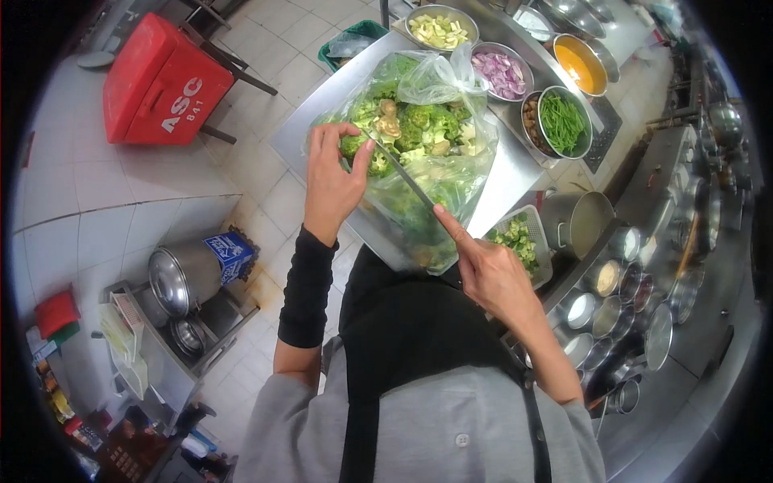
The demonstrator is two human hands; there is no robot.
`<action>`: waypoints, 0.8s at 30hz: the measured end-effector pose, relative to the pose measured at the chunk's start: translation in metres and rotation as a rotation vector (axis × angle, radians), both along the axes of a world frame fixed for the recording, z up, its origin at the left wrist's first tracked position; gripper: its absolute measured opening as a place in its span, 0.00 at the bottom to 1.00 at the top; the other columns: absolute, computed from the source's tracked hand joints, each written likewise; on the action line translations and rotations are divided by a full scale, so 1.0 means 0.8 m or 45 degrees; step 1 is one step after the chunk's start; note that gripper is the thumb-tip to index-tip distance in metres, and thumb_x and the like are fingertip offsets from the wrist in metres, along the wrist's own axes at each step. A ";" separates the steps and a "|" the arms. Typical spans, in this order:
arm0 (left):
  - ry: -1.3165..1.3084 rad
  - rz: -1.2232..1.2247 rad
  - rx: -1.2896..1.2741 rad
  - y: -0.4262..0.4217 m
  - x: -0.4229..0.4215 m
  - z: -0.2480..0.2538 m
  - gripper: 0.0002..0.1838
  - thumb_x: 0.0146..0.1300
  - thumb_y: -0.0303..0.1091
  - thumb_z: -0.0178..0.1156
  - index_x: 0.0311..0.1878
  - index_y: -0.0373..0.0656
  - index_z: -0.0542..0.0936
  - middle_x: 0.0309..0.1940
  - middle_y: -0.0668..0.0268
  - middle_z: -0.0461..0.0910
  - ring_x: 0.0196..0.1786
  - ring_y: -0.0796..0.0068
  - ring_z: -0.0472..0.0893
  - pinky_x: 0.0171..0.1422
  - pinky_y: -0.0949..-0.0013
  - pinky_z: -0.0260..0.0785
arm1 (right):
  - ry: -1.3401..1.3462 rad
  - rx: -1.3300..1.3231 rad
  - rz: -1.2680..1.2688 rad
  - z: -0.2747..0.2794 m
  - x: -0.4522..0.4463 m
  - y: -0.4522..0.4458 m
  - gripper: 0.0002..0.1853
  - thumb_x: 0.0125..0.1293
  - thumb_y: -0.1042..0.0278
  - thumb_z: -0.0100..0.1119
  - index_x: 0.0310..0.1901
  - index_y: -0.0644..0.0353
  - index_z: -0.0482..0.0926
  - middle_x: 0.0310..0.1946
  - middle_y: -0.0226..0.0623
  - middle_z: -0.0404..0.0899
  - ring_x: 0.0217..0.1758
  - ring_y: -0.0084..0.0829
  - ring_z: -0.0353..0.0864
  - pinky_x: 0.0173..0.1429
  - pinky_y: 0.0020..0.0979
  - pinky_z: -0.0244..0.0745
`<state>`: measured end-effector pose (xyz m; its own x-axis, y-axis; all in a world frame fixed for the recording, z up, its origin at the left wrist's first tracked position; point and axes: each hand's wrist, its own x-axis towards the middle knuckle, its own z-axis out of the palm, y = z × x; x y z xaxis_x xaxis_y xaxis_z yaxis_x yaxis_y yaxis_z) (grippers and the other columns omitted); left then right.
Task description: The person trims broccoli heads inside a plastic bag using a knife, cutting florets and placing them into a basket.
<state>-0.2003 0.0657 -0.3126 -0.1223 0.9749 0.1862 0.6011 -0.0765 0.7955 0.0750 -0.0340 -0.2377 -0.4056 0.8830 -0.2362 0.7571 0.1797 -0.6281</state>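
A clear plastic bag of broccoli lies on the steel table in front of me, its top gathered at the far right and its film opened over the florets. My left hand is at the bag's left side, with thumb and fingers curled around a green broccoli floret. My right hand grips a knife, its index finger stretched along the back of the blade. The blade slants across the bag, its tip near my left thumb. The knife's handle is hidden inside my right hand.
Bowls of pale chopped vegetable, sliced purple onion and green beans stand beyond the bag. A white basket of cut green pieces is near my right forearm. Several metal seasoning pots line the right counter. A red box stands far left.
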 end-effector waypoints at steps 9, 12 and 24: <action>0.119 0.021 0.227 0.008 0.003 -0.028 0.11 0.71 0.23 0.66 0.54 0.40 0.81 0.49 0.59 0.81 0.44 0.63 0.79 0.53 0.60 0.74 | 0.038 -0.050 0.015 -0.006 -0.031 0.038 0.48 0.72 0.82 0.57 0.92 0.39 0.61 0.23 0.60 0.82 0.28 0.62 0.86 0.41 0.60 0.82; 0.024 0.063 0.089 0.010 -0.006 -0.026 0.13 0.69 0.22 0.66 0.56 0.40 0.80 0.47 0.60 0.79 0.45 0.62 0.80 0.54 0.60 0.75 | 0.043 -0.004 0.040 -0.022 -0.041 0.056 0.48 0.72 0.82 0.56 0.92 0.38 0.60 0.23 0.62 0.81 0.28 0.62 0.86 0.41 0.60 0.80; -1.366 -0.144 -0.187 -0.011 -0.029 -0.059 0.27 0.73 0.21 0.58 0.75 0.43 0.77 0.62 0.59 0.79 0.59 0.63 0.82 0.53 0.70 0.77 | 0.133 0.218 -0.408 0.047 0.020 0.017 0.45 0.78 0.79 0.57 0.93 0.38 0.60 0.32 0.56 0.88 0.27 0.46 0.89 0.39 0.51 0.83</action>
